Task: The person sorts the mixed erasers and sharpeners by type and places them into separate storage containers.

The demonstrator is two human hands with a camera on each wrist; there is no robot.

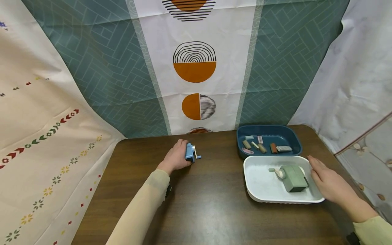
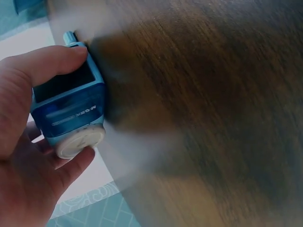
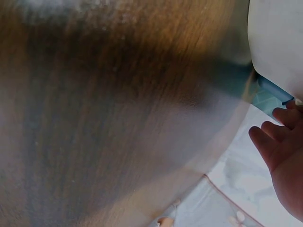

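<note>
My left hand [image 1: 176, 157] grips a small blue hand-crank pencil sharpener [image 1: 189, 152] near the table's back edge. Its crank points right in the head view. In the left wrist view the thumb lies across the dark window of the sharpener [image 2: 71, 111], with fingers around its far side and by the round pale end. My right hand [image 1: 332, 182], fingers extended, is at the right rim of a white tray [image 1: 260, 194]; whether it touches the rim is hard to tell. Inside that tray lies a green crank pencil sharpener [image 1: 292, 178].
Behind the white tray stands a dark blue tray [image 1: 269, 129] holding several small erasers [image 1: 262, 148]. The brown wooden table [image 1: 211, 211] spans the front. Patterned cloth [image 1: 196, 112] hangs along the back, and more fabric [image 1: 364, 85] hangs at both sides.
</note>
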